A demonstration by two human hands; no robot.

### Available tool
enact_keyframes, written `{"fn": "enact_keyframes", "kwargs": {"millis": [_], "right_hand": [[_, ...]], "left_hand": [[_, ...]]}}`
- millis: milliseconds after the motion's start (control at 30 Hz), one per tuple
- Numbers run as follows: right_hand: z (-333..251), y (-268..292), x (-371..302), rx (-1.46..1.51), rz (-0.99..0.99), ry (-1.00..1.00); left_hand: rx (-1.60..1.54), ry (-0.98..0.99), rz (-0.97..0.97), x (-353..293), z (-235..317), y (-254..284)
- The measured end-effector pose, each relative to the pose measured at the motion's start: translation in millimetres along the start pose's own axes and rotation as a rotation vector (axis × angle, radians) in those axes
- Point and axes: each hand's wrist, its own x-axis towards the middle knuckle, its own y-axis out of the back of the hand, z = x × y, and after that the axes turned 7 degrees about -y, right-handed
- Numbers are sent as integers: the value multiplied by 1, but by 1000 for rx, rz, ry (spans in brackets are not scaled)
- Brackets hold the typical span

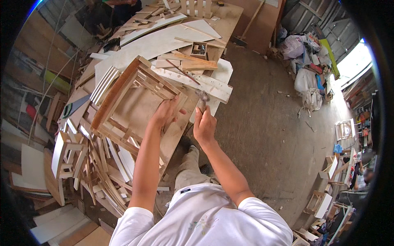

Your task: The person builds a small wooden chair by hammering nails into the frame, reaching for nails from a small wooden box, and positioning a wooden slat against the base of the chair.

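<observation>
A rectangular wooden frame [119, 88], with a reddish-brown outer rail and paler inner strips, rests tilted on the workbench. My left hand [165, 114] grips its right-hand rail, with the fingers bent over the wood. Whether a nail sits between those fingers is too small to tell. Just right of the frame, my right hand [204, 126] is closed round the handle of a hammer [202, 96]. The hammer's metal head is up, apart from the frame and close to its right corner.
On the workbench [227, 18] lie white boards [164, 43], loose wood strips and a small box of hardware [199, 49]. A handsaw [76, 105] lies left of the frame. Scrap wood [111, 164] is heaped at lower left. Filled bags [305, 82] stand across the floor.
</observation>
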Motion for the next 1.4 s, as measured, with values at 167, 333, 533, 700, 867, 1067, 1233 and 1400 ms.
{"fn": "enact_keyframes", "kwargs": {"millis": [167, 333, 533, 700, 867, 1067, 1233, 1400], "right_hand": [[29, -21, 10, -155, -1, 131], [22, -24, 1, -122, -13, 23], [6, -15, 1, -109, 16, 9], [15, -18, 6, -34, 0, 82], [-5, -19, 4, 46, -71, -55], [13, -23, 3, 61, 26, 38], [3, -16, 12, -90, -147, -81], [6, -22, 11, -245, -155, -39]], "left_hand": [[52, -2, -24, 11, 8, 0], [-6, 11, -46, 15, -6, 5], [62, 30, -49, 7, -3, 2], [39, 14, 8, 5, 1, -1], [46, 31, 27, 3, -2, 7], [-3, 43, 71, 5, 0, -2], [138, 34, 35, 9, -3, 5], [1, 33, 0, 10, -9, 0]]}}
